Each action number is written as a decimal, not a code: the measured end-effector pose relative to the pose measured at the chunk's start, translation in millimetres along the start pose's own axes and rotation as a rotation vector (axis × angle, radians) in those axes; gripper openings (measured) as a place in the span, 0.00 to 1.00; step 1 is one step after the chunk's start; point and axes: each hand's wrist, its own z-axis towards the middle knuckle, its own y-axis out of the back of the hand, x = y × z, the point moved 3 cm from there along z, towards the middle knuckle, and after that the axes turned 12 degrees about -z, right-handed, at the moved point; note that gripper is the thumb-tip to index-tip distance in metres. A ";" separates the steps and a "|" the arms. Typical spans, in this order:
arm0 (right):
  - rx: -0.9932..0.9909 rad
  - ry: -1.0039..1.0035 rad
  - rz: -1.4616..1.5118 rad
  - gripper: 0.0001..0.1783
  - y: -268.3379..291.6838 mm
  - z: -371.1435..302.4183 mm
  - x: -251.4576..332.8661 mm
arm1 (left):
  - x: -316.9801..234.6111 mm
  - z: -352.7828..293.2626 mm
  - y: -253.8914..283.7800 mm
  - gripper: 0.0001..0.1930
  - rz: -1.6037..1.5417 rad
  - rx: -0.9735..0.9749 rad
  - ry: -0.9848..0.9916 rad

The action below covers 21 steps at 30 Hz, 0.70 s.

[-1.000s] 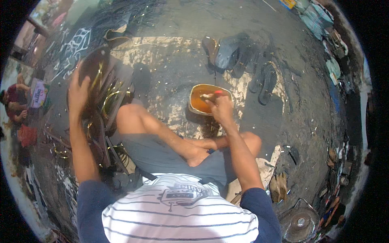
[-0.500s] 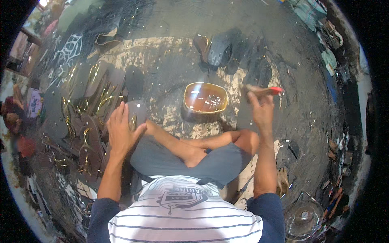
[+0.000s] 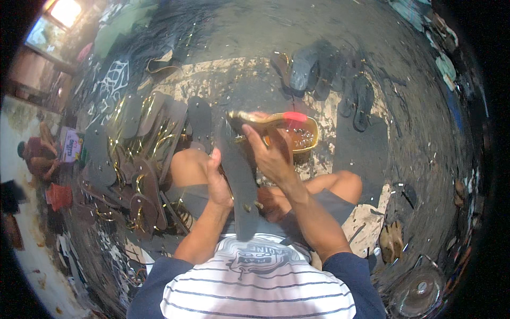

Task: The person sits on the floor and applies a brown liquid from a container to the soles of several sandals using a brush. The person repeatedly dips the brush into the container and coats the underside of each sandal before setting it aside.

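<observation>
My left hand (image 3: 217, 183) is closed around the edge of a dark grey sandal sole (image 3: 243, 199), which stands on end in front of my chest. A brush (image 3: 255, 119) with a red-tipped handle is gripped in my right hand (image 3: 273, 159). Its head, blurred by motion, is at the sole's upper end; whether it touches cannot be seen. Just behind my right hand sits a bowl (image 3: 316, 139) of amber, glossy liquid, partly hidden by the hand and brush.
Sandals with gold straps (image 3: 142, 186) are heaped at my left. Dark soles (image 3: 303, 69) lie in a row at the far side, and a dark flat sheet (image 3: 361, 159) lies to the right. Brown footwear (image 3: 391, 242) and a round wire grille (image 3: 418, 292) lie at the lower right.
My left hand has come from the sandal heap to my lap, now with a sole in it. My right hand has moved left with the brush, across the bowl to the sole.
</observation>
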 end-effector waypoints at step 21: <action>0.151 -0.068 -0.823 0.19 25.4 9.1 -172.0 | 14.7 -36.4 45.8 0.47 -0.242 0.002 0.238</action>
